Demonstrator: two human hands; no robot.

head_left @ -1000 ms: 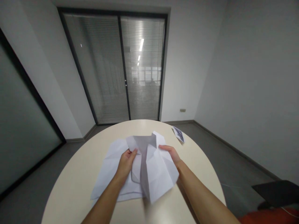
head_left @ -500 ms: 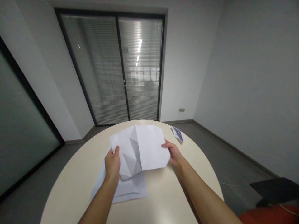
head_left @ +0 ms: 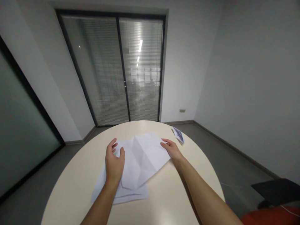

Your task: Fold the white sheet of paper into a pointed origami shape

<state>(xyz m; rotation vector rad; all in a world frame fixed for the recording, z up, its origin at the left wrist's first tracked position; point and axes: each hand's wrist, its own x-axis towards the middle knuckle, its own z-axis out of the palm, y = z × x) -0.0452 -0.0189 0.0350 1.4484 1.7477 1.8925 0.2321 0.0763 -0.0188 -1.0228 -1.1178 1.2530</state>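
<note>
Both hands lie flat with a loose, open grip: the left hand (head_left: 114,162) and right hand (head_left: 172,149) press the two sides of one creased white sheet (head_left: 142,157). It overlaps a second sheet (head_left: 131,193) on the round tabletop (head_left: 77,181), and one small folded paper (head_left: 178,135) sits near the far edge

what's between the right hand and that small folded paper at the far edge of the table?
Head view: only bare tabletop lies between the right hand and the small folded paper. The creased sheet spreads the other way, toward the left hand.
</note>
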